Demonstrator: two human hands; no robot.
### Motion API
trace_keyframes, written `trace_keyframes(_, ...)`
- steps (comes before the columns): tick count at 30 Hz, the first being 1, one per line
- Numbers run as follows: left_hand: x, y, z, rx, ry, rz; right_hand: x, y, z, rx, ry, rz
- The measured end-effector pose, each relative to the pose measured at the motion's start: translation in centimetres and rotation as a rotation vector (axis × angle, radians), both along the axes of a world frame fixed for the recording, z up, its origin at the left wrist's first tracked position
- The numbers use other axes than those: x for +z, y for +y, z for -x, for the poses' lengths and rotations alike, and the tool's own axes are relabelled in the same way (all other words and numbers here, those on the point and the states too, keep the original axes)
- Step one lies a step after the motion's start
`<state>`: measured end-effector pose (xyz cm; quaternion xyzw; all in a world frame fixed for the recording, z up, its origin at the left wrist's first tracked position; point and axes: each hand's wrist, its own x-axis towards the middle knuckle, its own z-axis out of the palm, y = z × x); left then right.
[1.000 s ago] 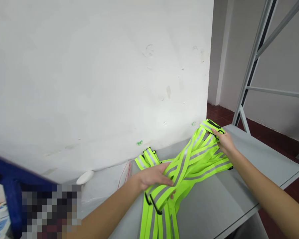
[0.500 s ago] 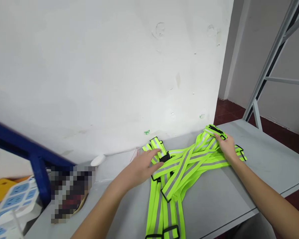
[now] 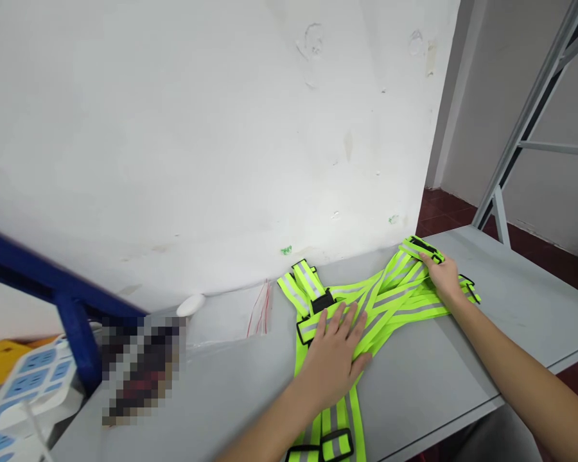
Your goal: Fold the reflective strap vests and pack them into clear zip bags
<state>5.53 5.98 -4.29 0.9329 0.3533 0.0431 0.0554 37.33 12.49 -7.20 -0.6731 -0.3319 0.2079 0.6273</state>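
Observation:
Neon-yellow reflective vest straps (image 3: 399,305) with grey stripes lie in a crossed bundle on the grey table (image 3: 250,378). My left hand (image 3: 332,366) rests palm down over the middle of the bundle, fingers stretched out and apart. At its far right end, my right hand (image 3: 446,279) has thumb and fingers closed on the folded strap end beside a black buckle (image 3: 421,245). Another black clip (image 3: 322,301) shows just above my left fingertips. Black slider buckles (image 3: 337,444) sit on the strap ends near the table's front. Part of the bundle is hidden under my left hand.
A clear plastic bag (image 3: 226,317) with red lines lies by the white wall (image 3: 221,160), next to a white oval object (image 3: 191,305). Left are a blue metal frame (image 3: 74,333), a power strip (image 3: 33,385) and a pixelated patch. A metal frame (image 3: 534,122) stands right.
My left hand has moved right and toward me, from the clip at the left end to lying flat over the straps' middle. My right hand keeps its hold. The view has shifted slightly.

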Motion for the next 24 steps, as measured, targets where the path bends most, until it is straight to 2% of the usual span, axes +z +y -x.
trace_keyframes(7,0.1,-0.2,0.1,0.001,-0.043,0.038,0.4,-0.2,0.4,0.033,0.076,-0.064)
trace_keyframes(9,1.1,0.0,0.1,0.0,-0.043,0.123,0.9,-0.4,0.6,0.055,0.04,-0.079)
trace_keyframes(12,3.5,1.1,-0.7,-0.007,-0.063,0.282,1.4,-0.5,0.7,0.073,-0.016,-0.091)
trace_keyframes(14,4.9,2.8,-2.2,0.016,-0.161,0.311,1.6,-0.5,0.7,0.07,-0.039,-0.092)
trace_keyframes(16,5.5,5.3,-4.5,0.093,-0.326,0.392,1.7,-0.5,0.7,0.066,-0.057,-0.099)
trace_keyframes(18,5.3,8.1,-7.2,0.159,-0.465,0.558,1.9,-0.6,0.9,0.067,-0.081,-0.119)
trace_keyframes(20,4.6,11.0,-9.6,0.198,-0.542,0.8,2.3,-0.8,1.1,0.07,-0.115,-0.148)
trace_keyframes(22,3.9,13.4,-11.5,0.163,-0.647,1.011,2.7,-1.0,1.4,0.074,-0.146,-0.177)
trace_keyframes(24,3.6,15.2,-12.7,0.098,-0.687,1.102,3.1,-1.3,1.8,0.086,-0.183,-0.212)
